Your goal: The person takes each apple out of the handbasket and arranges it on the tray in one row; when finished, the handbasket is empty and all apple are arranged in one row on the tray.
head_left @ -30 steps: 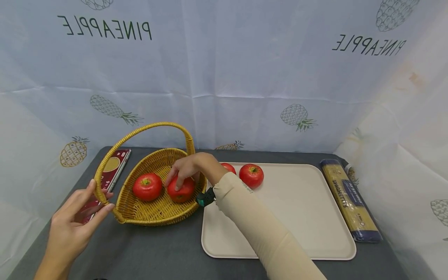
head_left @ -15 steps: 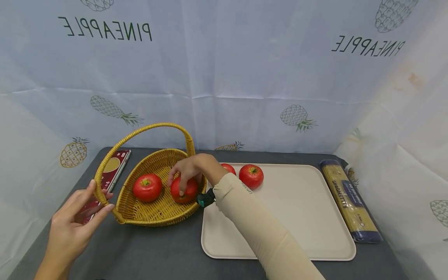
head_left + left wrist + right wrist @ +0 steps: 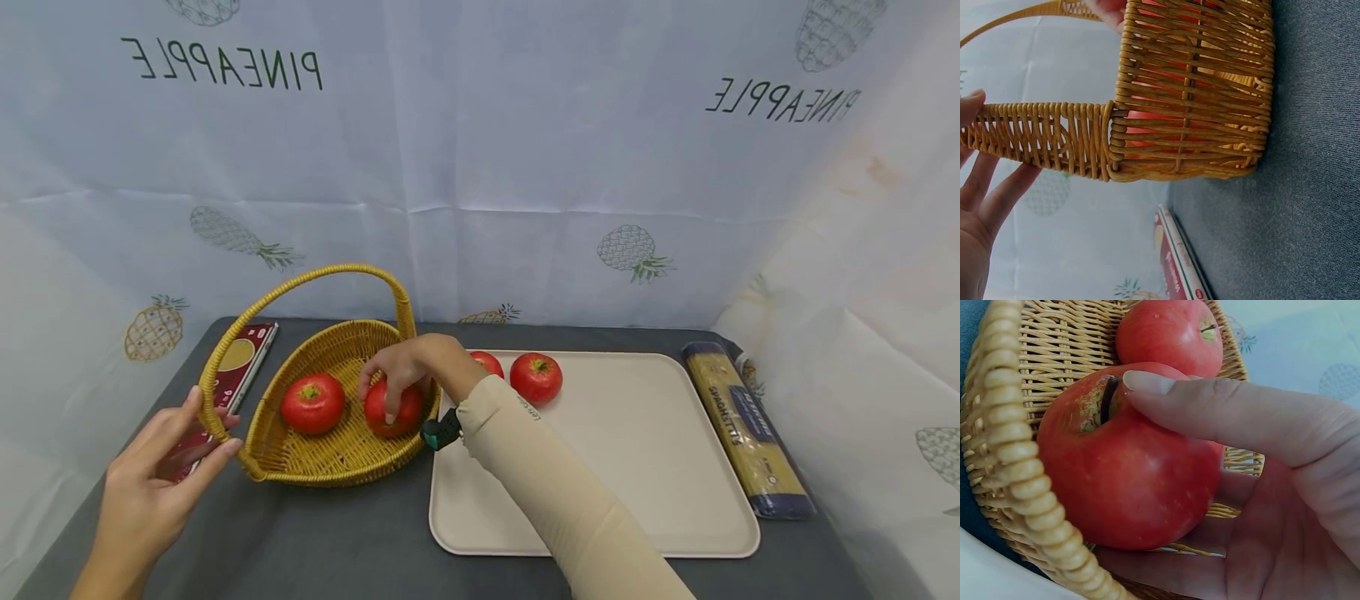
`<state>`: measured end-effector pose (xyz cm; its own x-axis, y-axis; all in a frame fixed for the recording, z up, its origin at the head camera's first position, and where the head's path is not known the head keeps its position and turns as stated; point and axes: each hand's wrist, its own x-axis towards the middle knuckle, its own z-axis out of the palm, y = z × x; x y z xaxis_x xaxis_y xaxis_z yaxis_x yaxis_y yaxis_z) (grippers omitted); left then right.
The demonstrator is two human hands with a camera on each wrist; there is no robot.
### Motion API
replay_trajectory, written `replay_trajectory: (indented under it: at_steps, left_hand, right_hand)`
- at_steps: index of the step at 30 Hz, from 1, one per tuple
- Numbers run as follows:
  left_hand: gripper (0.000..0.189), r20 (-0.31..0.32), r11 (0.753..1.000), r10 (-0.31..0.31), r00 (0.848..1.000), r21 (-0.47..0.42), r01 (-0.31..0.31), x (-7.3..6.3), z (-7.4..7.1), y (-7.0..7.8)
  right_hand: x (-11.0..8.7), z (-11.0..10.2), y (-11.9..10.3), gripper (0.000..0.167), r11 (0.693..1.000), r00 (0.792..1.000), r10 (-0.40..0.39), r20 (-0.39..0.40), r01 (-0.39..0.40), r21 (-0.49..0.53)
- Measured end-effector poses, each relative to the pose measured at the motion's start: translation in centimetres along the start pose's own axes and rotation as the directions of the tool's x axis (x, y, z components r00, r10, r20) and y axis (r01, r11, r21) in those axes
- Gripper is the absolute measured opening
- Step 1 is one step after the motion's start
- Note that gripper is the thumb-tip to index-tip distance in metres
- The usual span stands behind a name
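A yellow wicker basket [image 3: 322, 479] with a tall arched handle stands at the left of the table. My left hand [image 3: 153, 475] pinches the lower left part of that handle between thumb and fingers, as the left wrist view also shows. Inside the basket, my right hand [image 3: 401, 367] grips a red apple [image 3: 1135, 469], thumb by its stem and fingers around the far side. Another red apple [image 3: 313, 403] lies in the basket to the left of it. Two more apples sit on the beige tray [image 3: 600, 467]; the right arm partly hides one, while the other apple [image 3: 536, 378] shows whole.
Right of the tray lies a spaghetti pack [image 3: 750, 433]. A flat dark red box [image 3: 243, 358] lies behind the left hand and the handle. Pineapple-print cloth [image 3: 525, 167] hangs behind the dark table and at both sides.
The right hand and its apple have shifted slightly to the right inside the basket, toward its right wall. The left hand keeps its hold on the handle.
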<state>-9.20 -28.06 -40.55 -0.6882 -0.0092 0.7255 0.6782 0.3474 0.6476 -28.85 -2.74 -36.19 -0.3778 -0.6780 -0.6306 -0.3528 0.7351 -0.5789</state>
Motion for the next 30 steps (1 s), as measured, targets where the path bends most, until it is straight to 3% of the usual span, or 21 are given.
replay_trajectory:
  at_steps: [7,15,24,30]
  left_hand:
    - [0.069,-0.005,0.999,-0.013,1.0,0.047,0.013,0.0,-0.1,-0.1]
    - [0.069,0.001,0.998,0.01,1.0,-0.07,-0.01,0.0,0.0,0.0]
    - [0.071,-0.006,0.998,0.012,1.0,-0.056,-0.013,-0.1,-0.1,-0.1]
    - [0.071,-0.007,0.998,0.004,1.0,-0.06,-0.004,0.0,0.0,-0.2]
  right_hand:
    - [-0.2,0.2,0.0,0.058,1.0,1.0,-0.001,-0.011,0.001,-0.013]
    - [-0.5,0.1,-0.3,0.055,0.999,0.999,-0.043,-0.033,0.043,-0.001]
    - [-2.0,-0.1,-0.5,0.048,0.993,0.994,-0.093,-0.05,0.097,0.07]
    - [-3.3,-0.4,0.2,0.056,0.981,0.984,-0.144,-0.1,0.155,0.116]
